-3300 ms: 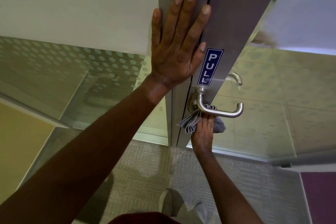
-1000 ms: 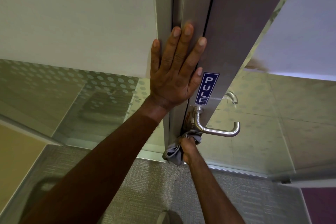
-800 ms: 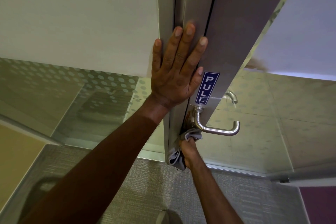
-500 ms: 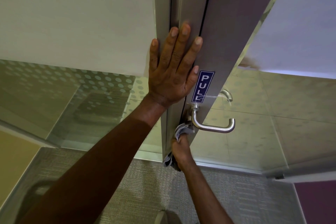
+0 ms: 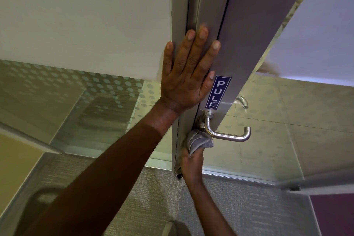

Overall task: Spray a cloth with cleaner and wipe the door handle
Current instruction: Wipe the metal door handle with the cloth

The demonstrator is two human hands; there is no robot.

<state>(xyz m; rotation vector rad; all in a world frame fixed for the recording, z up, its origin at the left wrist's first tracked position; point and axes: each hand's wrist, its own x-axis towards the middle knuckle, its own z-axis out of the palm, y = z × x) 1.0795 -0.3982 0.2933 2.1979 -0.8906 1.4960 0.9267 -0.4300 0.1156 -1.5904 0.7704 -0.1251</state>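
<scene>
Two hands at work: left hand [image 5: 188,80] flat, fingers spread on the door frame [image 5: 208,15]; right hand [image 5: 191,163] clutches one grey cloth [image 5: 199,141] against the base of one steel door handle [image 5: 228,133], whose lever runs horizontally, pointing right, below one PULL sticker [image 5: 217,93].

Dotted glass wall [image 5: 107,90] (frosted, perhaps), grey carpet [image 5: 249,207]

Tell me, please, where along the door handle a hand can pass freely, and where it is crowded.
Free: the straight bar of the handle out to its hooked end, with only glass behind. Crowded: the handle's base at the door edge, where the right hand presses the cloth, and just above, where the left hand lies flat beside the PULL sticker.
</scene>
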